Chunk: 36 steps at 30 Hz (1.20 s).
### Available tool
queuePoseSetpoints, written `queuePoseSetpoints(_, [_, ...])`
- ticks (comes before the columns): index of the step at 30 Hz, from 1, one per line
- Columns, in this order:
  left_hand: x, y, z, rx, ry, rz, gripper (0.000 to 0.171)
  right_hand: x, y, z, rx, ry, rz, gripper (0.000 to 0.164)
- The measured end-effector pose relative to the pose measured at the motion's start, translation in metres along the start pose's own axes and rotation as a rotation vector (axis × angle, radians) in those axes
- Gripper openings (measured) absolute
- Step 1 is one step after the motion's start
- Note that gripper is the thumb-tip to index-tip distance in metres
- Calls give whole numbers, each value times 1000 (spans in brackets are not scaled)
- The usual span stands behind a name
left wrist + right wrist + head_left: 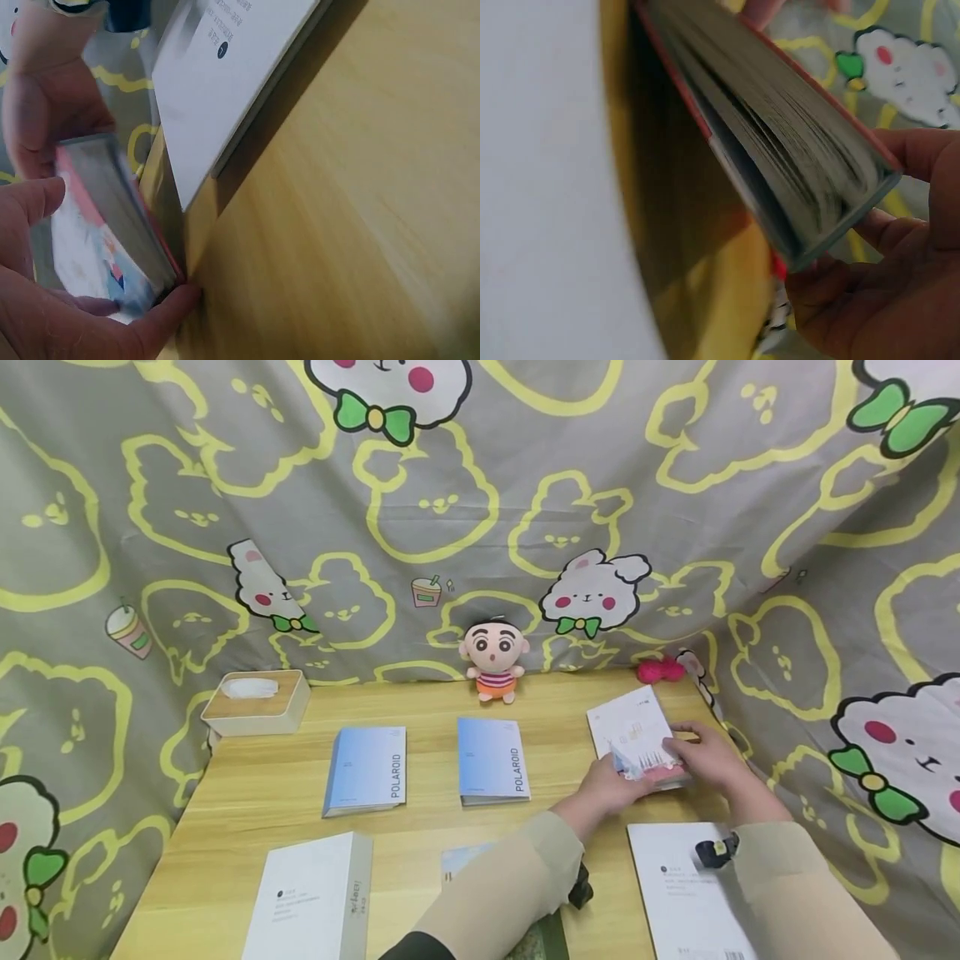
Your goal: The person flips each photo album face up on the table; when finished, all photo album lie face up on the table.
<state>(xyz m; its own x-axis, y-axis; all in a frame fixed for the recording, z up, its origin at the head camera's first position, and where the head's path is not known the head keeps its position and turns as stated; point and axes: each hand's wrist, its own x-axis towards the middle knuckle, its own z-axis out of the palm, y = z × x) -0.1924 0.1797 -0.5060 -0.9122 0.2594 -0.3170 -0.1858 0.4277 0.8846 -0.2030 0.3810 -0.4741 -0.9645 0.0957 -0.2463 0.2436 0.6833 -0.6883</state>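
Observation:
At the right side of the table, both hands hold a thick hardcover photo album, white with a pink band along its near end. It is tilted, with its page edges showing in the right wrist view. My left hand grips the near left corner, thumb on the cover and a finger at the lower edge. My right hand holds the right side, fingers curled around the spine. A flat white book lies nearer, partly under the right forearm.
Two blue albums marked POLAROID lie mid-table. A thick white book is at front left; another book is mostly hidden below the left forearm. A tissue box, a doll and a pink object stand along the patterned curtain.

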Motion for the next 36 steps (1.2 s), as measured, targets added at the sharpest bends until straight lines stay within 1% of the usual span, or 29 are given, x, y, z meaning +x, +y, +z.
queuePoseSetpoints(2, [-1, 1, -2, 98, 3, -12, 68, -5, -8, -2, 0, 28, -30, 64])
queuePoseSetpoints(3, [-2, 2, -4, 129, 2, -21, 74, -7, -11, -2, -8, 44, -50, 63])
queuePoseSetpoints(5, [-3, 2, -7, 144, -12, -27, 78, -11, -17, -3, -29, 72, -86, 60])
queuePoseSetpoints(8, [-3, 2, -9, 30, -48, -8, 69, -14, -22, -2, -58, 108, -147, 54])
queuePoseSetpoints(9, [-2, 2, -10, 8, -50, 2, 67, -15, -24, -2, -66, 120, -163, 53])
queuePoseSetpoints(10, [-1, 1, -9, -3, -44, 12, 64, -16, -25, -1, -73, 131, -172, 52])
queuePoseSetpoints(13, [1, 1, -8, -3, 14, 41, 65, -18, -30, 2, -72, 157, -198, 50])
queuePoseSetpoints(15, [3, 2, -7, -15, 61, 87, 61, -19, -33, 5, -57, 166, -210, 50])
queuePoseSetpoints(17, [2, 3, -6, -60, 87, 139, 58, -19, -36, 8, -34, 171, -215, 51])
queuePoseSetpoints(20, [0, 6, -5, -127, 97, 203, 61, -21, -38, 11, 11, 172, -222, 51])
queuePoseSetpoints(24, [-4, 10, -7, -170, 91, 237, 67, -22, -40, 15, 48, 174, -247, 50])
queuePoseSetpoints(27, [-5, 11, -9, -148, 81, 240, 71, -22, -40, 17, 51, 169, -250, 50])
queuePoseSetpoints(31, [-2, 9, -13, -67, 59, 252, 75, -24, -40, 18, 63, 160, -227, 53])
queuePoseSetpoints(36, [2, 10, -22, 13, 48, 324, 74, -25, -42, 19, 83, 145, -215, 56])
